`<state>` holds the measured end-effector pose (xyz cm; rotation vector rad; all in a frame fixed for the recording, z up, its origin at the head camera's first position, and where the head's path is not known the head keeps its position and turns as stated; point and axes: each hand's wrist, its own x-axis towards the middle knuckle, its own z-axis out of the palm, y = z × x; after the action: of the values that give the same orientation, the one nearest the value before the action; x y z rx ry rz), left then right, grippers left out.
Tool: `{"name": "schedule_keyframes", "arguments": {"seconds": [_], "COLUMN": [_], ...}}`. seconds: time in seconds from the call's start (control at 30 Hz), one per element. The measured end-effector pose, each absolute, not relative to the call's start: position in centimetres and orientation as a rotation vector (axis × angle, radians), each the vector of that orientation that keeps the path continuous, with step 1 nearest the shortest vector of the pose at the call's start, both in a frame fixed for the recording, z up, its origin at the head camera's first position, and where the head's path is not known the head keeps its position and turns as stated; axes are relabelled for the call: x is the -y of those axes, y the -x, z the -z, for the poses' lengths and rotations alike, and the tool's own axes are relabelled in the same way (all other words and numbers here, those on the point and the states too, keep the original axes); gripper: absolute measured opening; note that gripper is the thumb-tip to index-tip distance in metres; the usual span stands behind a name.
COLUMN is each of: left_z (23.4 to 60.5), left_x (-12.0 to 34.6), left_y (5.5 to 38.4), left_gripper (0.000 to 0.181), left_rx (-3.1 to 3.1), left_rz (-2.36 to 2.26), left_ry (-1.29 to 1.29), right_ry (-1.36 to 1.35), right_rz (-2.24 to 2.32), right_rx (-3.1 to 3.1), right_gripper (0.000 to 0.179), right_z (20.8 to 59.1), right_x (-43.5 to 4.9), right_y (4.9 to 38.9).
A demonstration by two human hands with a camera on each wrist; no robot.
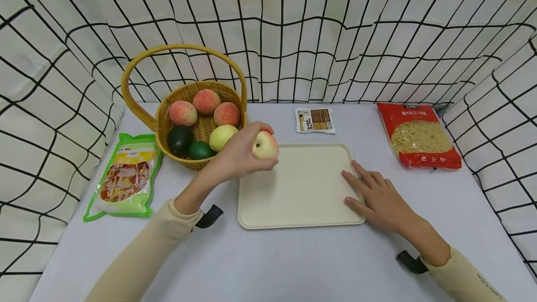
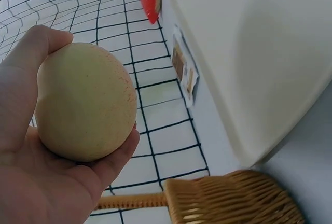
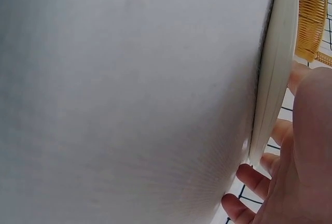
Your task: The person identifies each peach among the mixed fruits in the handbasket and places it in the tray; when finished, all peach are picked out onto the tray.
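Gripping a pale yellow peach with a pink blush, the left hand curls its thumb and fingers round the fruit, holding it up between the wicker basket and the cream tray; from the head view it overlaps the tray's upper left corner. The right hand rests with its fingers spread on the tray's right edge.

In the basket, whose tall handle arches over it, lie three red-pink peaches, a dark avocado, a smaller green fruit and a yellow-green fruit (this last partly hidden behind the left hand).

On the white surface, a green-edged food packet lies just left of the basket. A small white-and-brown sachet lies beyond the tray's far edge, and a red bag with a clear window sits at the far right. Black netting stands behind everything.
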<state>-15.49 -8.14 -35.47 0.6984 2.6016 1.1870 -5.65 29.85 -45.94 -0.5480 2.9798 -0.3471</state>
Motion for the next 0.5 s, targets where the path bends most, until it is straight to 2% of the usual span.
{"name": "schedule_keyframes", "arguments": {"seconds": [0.5], "left_z": [39.5], "left_x": [6.4], "left_y": [15.2], "left_gripper": [0.062], "left_rx": [-2.676], "left_rz": [-0.977], "left_ry": [-0.722], "right_ry": [0.569], "right_rz": [0.320], "right_rx": [-2.992], "right_gripper": [0.075], "right_z": [46.0], "right_x": [-30.0], "right_y": [5.6]}}
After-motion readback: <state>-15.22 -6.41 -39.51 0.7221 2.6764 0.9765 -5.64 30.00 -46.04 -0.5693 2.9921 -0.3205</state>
